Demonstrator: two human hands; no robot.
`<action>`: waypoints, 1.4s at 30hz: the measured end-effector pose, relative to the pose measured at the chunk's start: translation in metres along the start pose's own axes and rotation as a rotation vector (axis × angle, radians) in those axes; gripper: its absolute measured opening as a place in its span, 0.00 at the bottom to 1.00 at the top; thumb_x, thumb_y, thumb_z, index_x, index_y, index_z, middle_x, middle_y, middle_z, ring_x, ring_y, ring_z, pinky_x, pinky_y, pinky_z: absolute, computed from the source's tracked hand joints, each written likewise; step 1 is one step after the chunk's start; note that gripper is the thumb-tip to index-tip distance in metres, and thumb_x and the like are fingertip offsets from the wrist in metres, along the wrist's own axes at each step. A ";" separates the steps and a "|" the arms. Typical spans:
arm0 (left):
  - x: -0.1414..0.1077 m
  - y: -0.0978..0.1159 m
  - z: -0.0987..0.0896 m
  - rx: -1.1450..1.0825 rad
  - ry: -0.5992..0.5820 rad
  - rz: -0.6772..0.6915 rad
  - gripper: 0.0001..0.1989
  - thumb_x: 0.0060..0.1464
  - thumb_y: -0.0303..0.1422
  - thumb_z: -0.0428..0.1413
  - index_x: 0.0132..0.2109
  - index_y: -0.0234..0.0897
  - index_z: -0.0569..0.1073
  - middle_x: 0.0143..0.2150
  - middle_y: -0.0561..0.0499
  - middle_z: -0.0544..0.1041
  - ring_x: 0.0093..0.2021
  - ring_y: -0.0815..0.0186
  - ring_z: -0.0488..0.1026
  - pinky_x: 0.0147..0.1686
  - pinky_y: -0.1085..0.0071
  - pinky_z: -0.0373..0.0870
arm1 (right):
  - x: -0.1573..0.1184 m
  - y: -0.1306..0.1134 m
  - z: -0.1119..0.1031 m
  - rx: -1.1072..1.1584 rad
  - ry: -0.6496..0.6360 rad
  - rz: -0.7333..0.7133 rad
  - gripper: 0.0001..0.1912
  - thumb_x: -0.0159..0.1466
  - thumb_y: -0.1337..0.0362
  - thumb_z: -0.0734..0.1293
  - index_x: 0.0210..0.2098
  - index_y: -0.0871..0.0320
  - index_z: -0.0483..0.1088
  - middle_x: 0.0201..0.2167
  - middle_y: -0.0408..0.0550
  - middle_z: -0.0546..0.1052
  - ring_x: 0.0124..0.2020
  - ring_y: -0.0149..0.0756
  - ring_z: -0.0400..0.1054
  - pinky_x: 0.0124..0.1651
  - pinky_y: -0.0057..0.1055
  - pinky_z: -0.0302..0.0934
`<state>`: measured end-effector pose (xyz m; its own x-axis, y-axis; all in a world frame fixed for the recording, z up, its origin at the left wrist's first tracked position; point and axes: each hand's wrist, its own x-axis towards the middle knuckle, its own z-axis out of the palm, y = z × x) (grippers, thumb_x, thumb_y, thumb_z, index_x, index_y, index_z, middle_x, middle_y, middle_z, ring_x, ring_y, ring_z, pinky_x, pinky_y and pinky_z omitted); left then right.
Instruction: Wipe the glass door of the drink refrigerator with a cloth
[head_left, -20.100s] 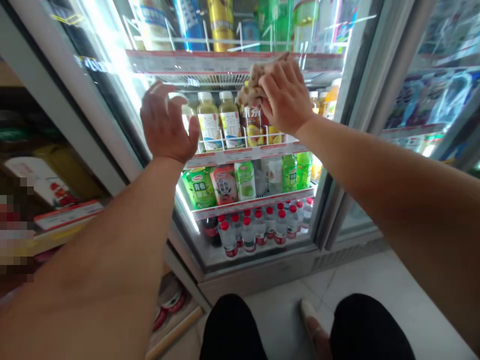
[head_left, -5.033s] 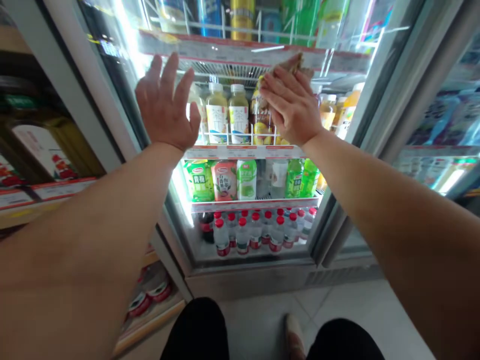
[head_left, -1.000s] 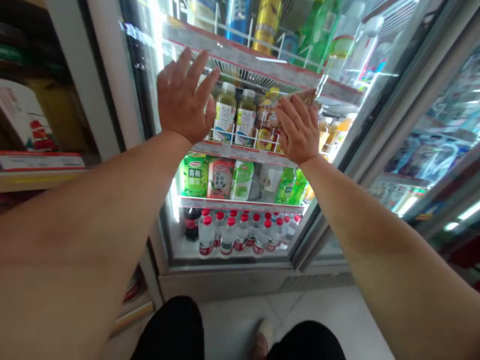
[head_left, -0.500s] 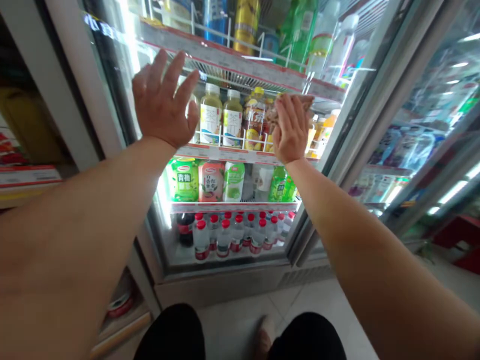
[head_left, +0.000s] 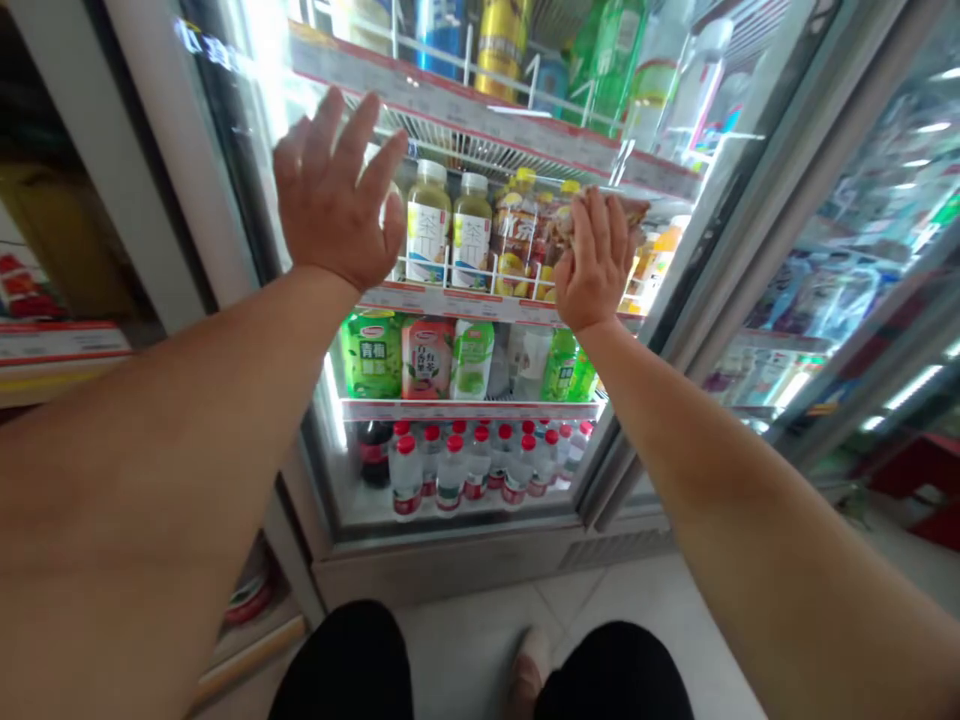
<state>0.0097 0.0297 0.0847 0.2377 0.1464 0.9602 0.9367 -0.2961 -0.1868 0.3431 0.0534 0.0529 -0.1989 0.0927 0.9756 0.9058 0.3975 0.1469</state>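
My left hand (head_left: 337,200) is raised with its fingers spread, in front of the left side of a lit drinks fridge's glass door. Nothing is in it; whether the palm touches the glass I cannot tell. My right hand (head_left: 596,255) lies with fingers together over a brown, crumpled, patterned cloth (head_left: 636,212), held against the door. Part of the cloth is hidden under the palm. Behind the door, between the hands, stand tea bottles with white labels (head_left: 429,225) and brown drink bottles with yellow caps (head_left: 517,225).
Cartons and pouches (head_left: 427,358) stand one shelf lower. Red-capped water bottles (head_left: 450,475) fill the bottom. Cans and green bottles (head_left: 615,60) are on top. A metal door frame (head_left: 742,220) runs down the right. My feet are on the tiled floor (head_left: 457,650).
My right hand has slid slightly to the right with the cloth. My left hand stays spread in nearly the same place. The whole view has shifted a little.
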 end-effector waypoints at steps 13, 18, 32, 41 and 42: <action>-0.003 -0.009 0.010 0.179 0.141 0.163 0.43 0.58 0.35 0.52 0.77 0.56 0.45 0.79 0.70 0.35 0.79 0.61 0.37 0.72 0.47 0.43 | -0.005 0.006 0.006 -0.031 0.089 0.064 0.32 0.70 0.62 0.51 0.72 0.60 0.61 0.73 0.52 0.60 0.77 0.46 0.46 0.75 0.57 0.44; -0.001 -0.012 0.017 0.191 0.186 0.195 0.42 0.59 0.36 0.50 0.76 0.57 0.43 0.78 0.73 0.32 0.78 0.62 0.37 0.72 0.50 0.43 | -0.009 0.004 0.000 0.011 -0.133 -0.201 0.31 0.71 0.58 0.52 0.73 0.51 0.58 0.74 0.45 0.60 0.77 0.45 0.43 0.76 0.58 0.43; -0.001 -0.013 0.012 0.060 0.061 0.112 0.38 0.63 0.41 0.51 0.76 0.59 0.48 0.79 0.70 0.37 0.79 0.59 0.35 0.75 0.50 0.34 | -0.014 0.005 -0.003 0.048 -0.177 -0.193 0.32 0.71 0.56 0.52 0.73 0.50 0.58 0.74 0.44 0.59 0.78 0.45 0.40 0.76 0.58 0.41; -0.001 -0.014 0.013 0.191 0.127 0.193 0.40 0.61 0.35 0.51 0.77 0.52 0.46 0.78 0.74 0.27 0.78 0.71 0.26 0.75 0.62 0.27 | -0.015 0.009 0.012 -0.011 0.127 0.166 0.33 0.72 0.60 0.47 0.73 0.60 0.57 0.74 0.54 0.58 0.78 0.46 0.42 0.77 0.56 0.40; 0.000 -0.013 0.011 0.172 0.063 0.171 0.40 0.62 0.35 0.50 0.77 0.49 0.46 0.78 0.73 0.27 0.77 0.71 0.24 0.75 0.60 0.26 | -0.019 0.010 0.012 -0.010 0.119 0.133 0.33 0.72 0.60 0.48 0.73 0.61 0.57 0.74 0.54 0.58 0.78 0.47 0.42 0.77 0.57 0.39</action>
<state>0.0004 0.0435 0.0846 0.3847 0.0474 0.9218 0.9156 -0.1461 -0.3746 0.3515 0.0663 0.0334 -0.0322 0.0347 0.9989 0.9250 0.3795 0.0166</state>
